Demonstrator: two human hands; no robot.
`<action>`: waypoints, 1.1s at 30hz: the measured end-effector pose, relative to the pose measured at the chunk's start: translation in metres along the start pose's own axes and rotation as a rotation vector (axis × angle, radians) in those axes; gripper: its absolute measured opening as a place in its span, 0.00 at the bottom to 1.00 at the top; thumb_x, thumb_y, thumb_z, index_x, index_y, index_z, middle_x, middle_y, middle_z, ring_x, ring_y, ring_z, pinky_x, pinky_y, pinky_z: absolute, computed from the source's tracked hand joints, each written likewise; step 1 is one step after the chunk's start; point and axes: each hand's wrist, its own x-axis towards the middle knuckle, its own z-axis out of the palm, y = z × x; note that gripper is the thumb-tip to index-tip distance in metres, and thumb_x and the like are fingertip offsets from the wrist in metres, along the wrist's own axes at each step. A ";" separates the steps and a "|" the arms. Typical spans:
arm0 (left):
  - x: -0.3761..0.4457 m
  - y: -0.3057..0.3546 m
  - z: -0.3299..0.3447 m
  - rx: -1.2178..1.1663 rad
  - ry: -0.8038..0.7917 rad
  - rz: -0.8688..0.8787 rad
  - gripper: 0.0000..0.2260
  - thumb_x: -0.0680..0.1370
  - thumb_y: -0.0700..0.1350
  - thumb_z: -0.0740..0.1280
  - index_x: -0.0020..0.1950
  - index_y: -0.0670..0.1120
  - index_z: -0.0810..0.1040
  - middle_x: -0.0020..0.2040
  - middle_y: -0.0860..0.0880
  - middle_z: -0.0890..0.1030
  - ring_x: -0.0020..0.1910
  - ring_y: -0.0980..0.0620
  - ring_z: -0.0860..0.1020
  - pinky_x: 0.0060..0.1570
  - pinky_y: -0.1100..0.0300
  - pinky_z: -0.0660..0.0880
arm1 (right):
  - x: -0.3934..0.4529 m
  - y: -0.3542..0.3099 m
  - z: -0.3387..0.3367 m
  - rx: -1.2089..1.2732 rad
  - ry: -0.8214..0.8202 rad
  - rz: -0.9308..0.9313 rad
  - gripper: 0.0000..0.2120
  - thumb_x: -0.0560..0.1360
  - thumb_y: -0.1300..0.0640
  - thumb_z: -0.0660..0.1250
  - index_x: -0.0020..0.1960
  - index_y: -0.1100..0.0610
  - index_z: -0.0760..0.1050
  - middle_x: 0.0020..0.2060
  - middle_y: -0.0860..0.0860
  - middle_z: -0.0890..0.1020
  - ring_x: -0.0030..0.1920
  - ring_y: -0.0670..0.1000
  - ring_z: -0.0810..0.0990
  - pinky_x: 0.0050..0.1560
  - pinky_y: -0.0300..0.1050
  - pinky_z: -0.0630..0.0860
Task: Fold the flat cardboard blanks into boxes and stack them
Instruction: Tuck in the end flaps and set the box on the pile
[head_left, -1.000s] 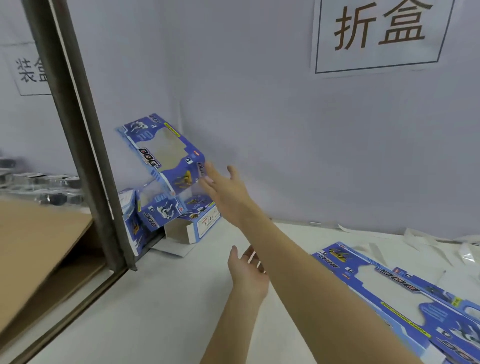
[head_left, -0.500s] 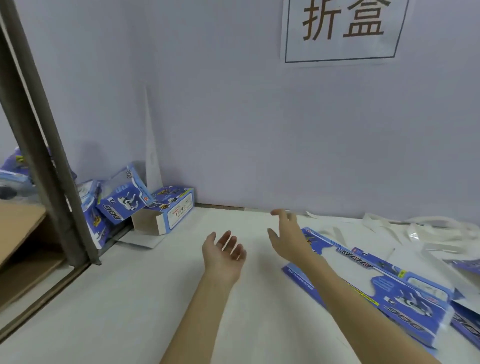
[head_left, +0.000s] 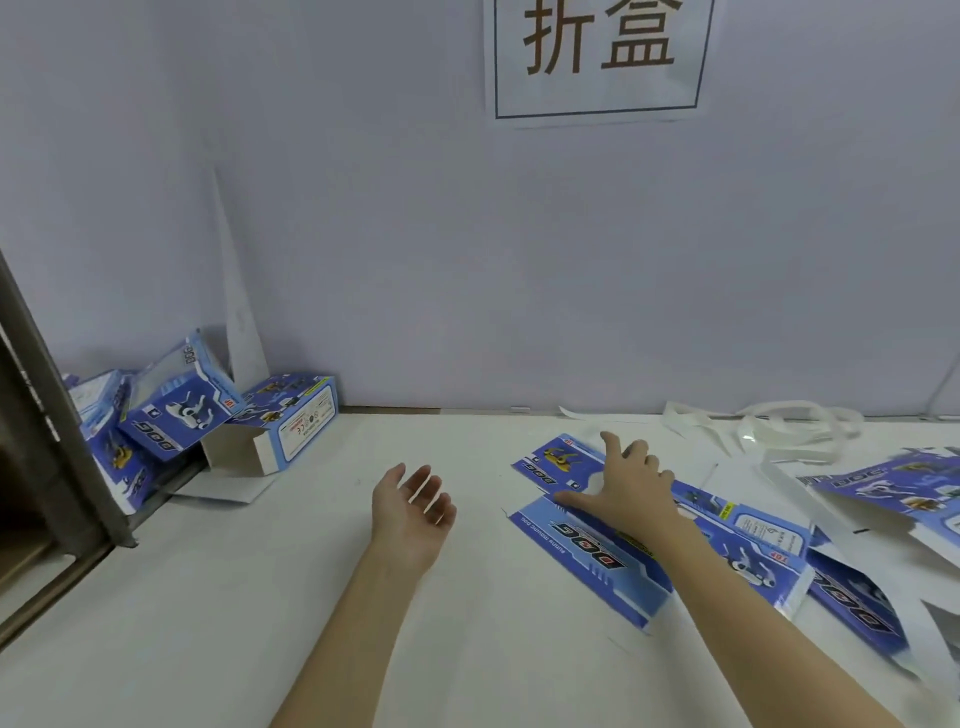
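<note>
A flat blue cardboard blank (head_left: 587, 551) printed "DOG" lies on the white table, on top of other blanks (head_left: 852, 603) spread to the right. My right hand (head_left: 626, 488) rests palm down on its far part, fingers spread. My left hand (head_left: 413, 506) hovers palm up over the bare table to the left of the blank, fingers apart and holding nothing. Folded blue boxes (head_left: 174, 410) lie heaped in the far left corner, one open-ended box (head_left: 280, 423) on its side next to them.
The white table (head_left: 260, 597) meets a pale wall with a paper sign (head_left: 597, 57). White paper strips (head_left: 769, 431) lie along the back right. A dark metal post (head_left: 57, 431) stands at the left edge.
A folded box left my right hand and landed on the corner heap. My right hand swung right and came down onto the flat blank. My left hand stayed palm up.
</note>
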 end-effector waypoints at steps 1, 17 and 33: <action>0.001 -0.001 0.000 0.042 0.006 0.000 0.13 0.83 0.51 0.64 0.49 0.42 0.79 0.44 0.46 0.78 0.38 0.47 0.73 0.37 0.56 0.72 | 0.000 -0.001 -0.001 0.007 0.030 0.001 0.58 0.64 0.17 0.66 0.82 0.49 0.54 0.71 0.58 0.68 0.69 0.61 0.71 0.66 0.63 0.71; -0.001 -0.038 0.013 1.057 -0.058 0.616 0.20 0.76 0.54 0.77 0.63 0.51 0.74 0.61 0.46 0.79 0.56 0.49 0.83 0.52 0.52 0.84 | 0.022 -0.021 -0.024 0.996 0.051 0.379 0.21 0.77 0.45 0.76 0.44 0.62 0.74 0.36 0.55 0.76 0.39 0.57 0.76 0.37 0.47 0.71; -0.020 -0.020 0.024 0.812 -0.137 0.903 0.42 0.67 0.59 0.77 0.78 0.57 0.64 0.65 0.52 0.67 0.68 0.50 0.75 0.54 0.49 0.85 | -0.089 -0.036 -0.030 1.380 -0.027 -0.146 0.11 0.87 0.49 0.58 0.67 0.46 0.74 0.56 0.48 0.87 0.56 0.51 0.88 0.45 0.47 0.86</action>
